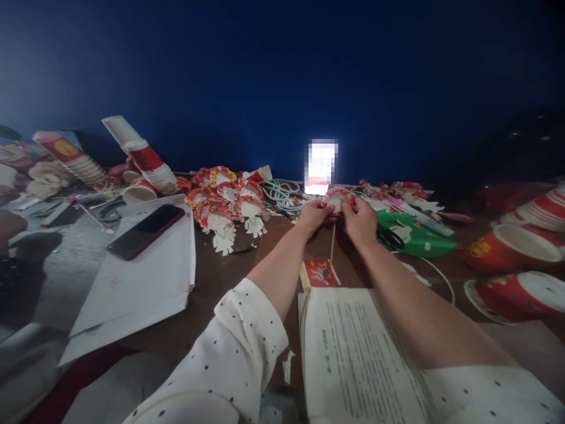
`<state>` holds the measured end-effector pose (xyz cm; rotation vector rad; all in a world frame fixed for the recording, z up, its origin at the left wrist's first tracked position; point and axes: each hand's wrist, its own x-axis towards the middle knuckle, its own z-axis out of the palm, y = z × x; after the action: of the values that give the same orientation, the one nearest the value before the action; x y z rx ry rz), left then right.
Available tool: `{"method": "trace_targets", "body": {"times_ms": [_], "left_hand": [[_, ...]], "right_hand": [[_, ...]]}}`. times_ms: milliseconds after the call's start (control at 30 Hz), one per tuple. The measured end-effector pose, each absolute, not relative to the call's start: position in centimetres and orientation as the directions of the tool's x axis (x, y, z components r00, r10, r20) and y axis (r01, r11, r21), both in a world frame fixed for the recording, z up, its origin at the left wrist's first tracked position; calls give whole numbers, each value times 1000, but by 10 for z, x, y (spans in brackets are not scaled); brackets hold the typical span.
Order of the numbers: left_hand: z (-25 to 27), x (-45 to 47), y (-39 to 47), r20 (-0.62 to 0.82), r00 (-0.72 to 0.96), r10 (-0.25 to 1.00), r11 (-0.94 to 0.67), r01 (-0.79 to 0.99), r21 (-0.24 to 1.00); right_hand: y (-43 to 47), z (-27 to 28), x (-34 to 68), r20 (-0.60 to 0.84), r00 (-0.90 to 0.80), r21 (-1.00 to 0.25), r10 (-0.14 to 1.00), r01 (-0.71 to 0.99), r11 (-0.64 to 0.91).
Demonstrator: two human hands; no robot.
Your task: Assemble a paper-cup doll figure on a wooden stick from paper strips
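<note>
Both hands meet at the far middle of the table, fingers closed on a small red-and-white paper craft (338, 203). My left hand (315, 218) pinches its left side, and my right hand (360, 222) grips the right edge. A thin stick (332, 242) hangs below the craft, its lower end by a red printed paper piece (319, 273). Similar finished-looking paper crafts (226, 203), red with white fringed ends, lie heaped left of my hands. Behind the craft stands a bright, blurred-out screen (321, 166). Fine details between my fingers are too small to see.
An open book (353, 353) lies between my forearms. A phone (146, 231) rests on white card (132, 288) at left. Stacked paper cups (148, 162) lean behind it. Right are a green disc (426, 238), black-handled scissors (390, 237) and red cups (516, 247).
</note>
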<state>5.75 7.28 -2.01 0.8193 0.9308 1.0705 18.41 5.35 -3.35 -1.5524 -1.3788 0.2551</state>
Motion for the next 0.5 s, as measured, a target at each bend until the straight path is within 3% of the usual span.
{"method": "trace_targets", "body": {"times_ms": [267,500], "left_hand": [[-20,54,77,-239,154,959,284,-486,826],[-17,54,76,-254,158,954,299,-489,819]], "right_hand": [[61,-43,178,348,388,-912,853,350,213],[55,-41,181,373,273,-870,887,435,232]]}}
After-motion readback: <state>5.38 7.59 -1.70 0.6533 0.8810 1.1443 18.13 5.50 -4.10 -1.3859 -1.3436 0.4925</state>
